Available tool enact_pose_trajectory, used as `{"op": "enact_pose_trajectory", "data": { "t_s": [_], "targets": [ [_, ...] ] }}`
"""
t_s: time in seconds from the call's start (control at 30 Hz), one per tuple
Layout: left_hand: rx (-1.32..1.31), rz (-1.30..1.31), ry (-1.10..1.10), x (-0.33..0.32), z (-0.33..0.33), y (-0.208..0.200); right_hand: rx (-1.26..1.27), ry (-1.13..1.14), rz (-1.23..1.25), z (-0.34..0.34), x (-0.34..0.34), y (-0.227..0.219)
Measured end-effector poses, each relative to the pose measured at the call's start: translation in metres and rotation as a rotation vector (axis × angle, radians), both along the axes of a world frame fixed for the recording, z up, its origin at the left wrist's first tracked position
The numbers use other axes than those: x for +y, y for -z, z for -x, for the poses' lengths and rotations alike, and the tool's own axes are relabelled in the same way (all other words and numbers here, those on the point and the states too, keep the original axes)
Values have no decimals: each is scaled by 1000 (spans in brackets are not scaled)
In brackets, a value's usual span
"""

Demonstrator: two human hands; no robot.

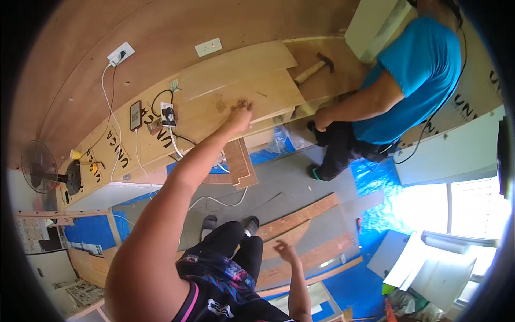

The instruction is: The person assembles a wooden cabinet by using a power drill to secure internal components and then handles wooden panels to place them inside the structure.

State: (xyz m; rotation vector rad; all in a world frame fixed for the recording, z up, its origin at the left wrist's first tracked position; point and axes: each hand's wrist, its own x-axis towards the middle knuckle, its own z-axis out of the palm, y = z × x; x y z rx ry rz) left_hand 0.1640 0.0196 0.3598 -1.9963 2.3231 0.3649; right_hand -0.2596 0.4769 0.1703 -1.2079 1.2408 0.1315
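Note:
My left arm stretches over the wooden bench top (214,80), and my left hand (242,116) is down on its pale board near the front edge. Its fingers look bent in over small dark bits; what they hold, if anything, is too small to make out. Brownish specks (219,102) lie just left of that hand. A thin dark piece (261,94) rests to its right. Down by my right side, my right hand (287,251) hangs in the air with fingers apart and nothing in it. Farther right on the bench is a claw hammer (313,70) with a wooden handle.
A co-worker in a blue shirt (418,70) stands at the bench's right end. A phone (135,115), a plugged adapter (168,114) and a fan (53,172) are at the left, with trailing cables. Wooden planks (300,214) and blue sheeting (375,182) cover parts of the floor.

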Motion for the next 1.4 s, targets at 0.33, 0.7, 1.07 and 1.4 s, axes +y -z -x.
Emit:
{"op": "enact_pose_trajectory", "data": {
  "t_s": [0.33, 0.7, 1.07, 1.4],
  "targets": [
    [136, 11, -49, 0, 0, 9, 334, -346, 298, 81, -51, -158],
    [52, 297, -111, 14, 18, 39, -255, -79, 575, -53, -444, -307],
    [111, -14, -246, 8, 24, 0, -222, 594, 821, -58, -725, -188],
    [276, -35, -286, 3, 24, -4, 231, 589, 688, 57, -816, -237]
  ]
}}
